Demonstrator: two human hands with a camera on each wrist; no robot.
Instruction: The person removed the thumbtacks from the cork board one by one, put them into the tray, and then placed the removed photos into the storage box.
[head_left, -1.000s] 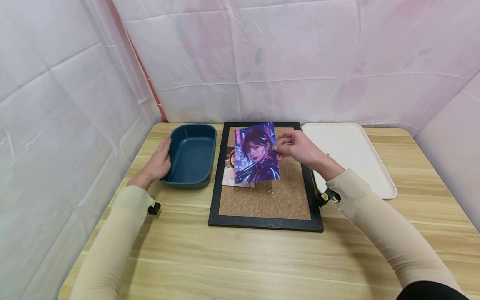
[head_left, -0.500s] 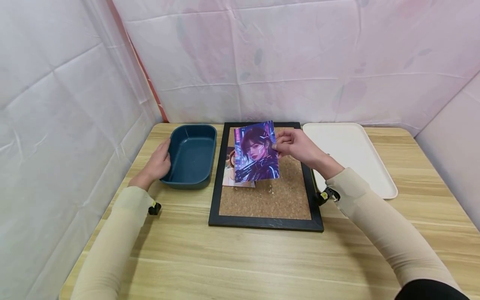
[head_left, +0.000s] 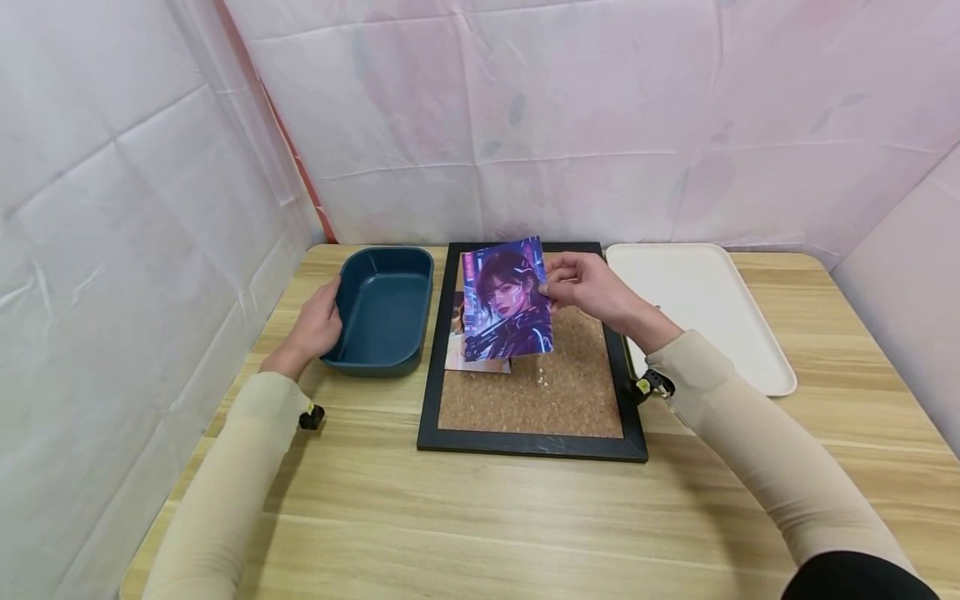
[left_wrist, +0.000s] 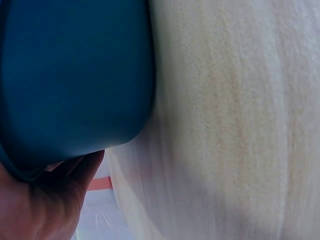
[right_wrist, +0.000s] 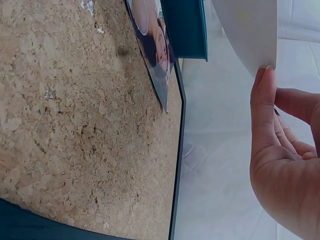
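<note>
The person's right hand (head_left: 588,287) pinches the right edge of a glossy purple-toned portrait photo card (head_left: 506,297), its fingers (right_wrist: 263,107) curled against the card's white back while the thumb sits on the printed side; the card is lifted clear and tilted upright over the far part of a black-framed cork pinboard (head_left: 558,392). Below and to the left of those fingers, a second portrait photo (head_left: 459,343) lies flat on the cork, mostly hidden behind the held card in the head view and seen edge-on in the right wrist view. The left hand (head_left: 318,325) rests against the near left wall of a dark teal rounded rectangular plastic bin (head_left: 382,307), its fingers only loosely bent along the rim and wall; the left wrist view shows the thumb under the bin's curved edge, without a firm clasp around it. The bin stands just beside the pinboard's left frame, and to the right of the right hand a flat cream-white rectangular plastic tray (head_left: 701,304) lies just beside the frame's other side. All of it sits on a light wood-grain tabletop (head_left: 480,517). Pale pink-white draped fabric sheeting (head_left: 525,117) closes in the space behind and to both sides.
</note>
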